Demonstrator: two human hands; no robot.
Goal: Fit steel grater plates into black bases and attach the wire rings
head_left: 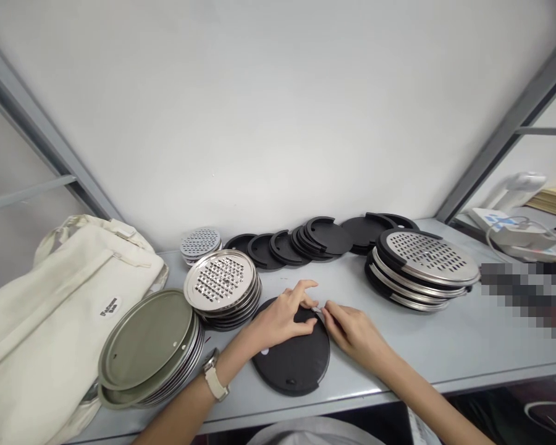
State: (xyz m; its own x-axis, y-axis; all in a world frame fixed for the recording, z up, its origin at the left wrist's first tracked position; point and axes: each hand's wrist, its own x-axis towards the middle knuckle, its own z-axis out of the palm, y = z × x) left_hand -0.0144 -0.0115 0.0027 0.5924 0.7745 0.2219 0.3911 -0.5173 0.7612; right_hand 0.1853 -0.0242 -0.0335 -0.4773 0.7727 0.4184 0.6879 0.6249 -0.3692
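Observation:
A round black disc (291,368) lies on the grey shelf in front of me. My left hand (285,315) is over its upper part, thumb and fingers apart, with some fingertips near the disc's far right edge. At that edge my right hand (347,327) has its thumb and fingers pinched together. A small pale piece (318,311) shows by the fingertips; what it is cannot be made out. To the left of the disc stands a stack of round metal graters (221,281). A watch (213,374) is on my left wrist.
Green round plates (146,340) are stacked at the left beside a cream bag (50,309). Smaller graters (201,242) and a row of black discs with raised rims (287,247) line the wall. More rimmed graters (426,259) are piled at the right on the shelf (445,346).

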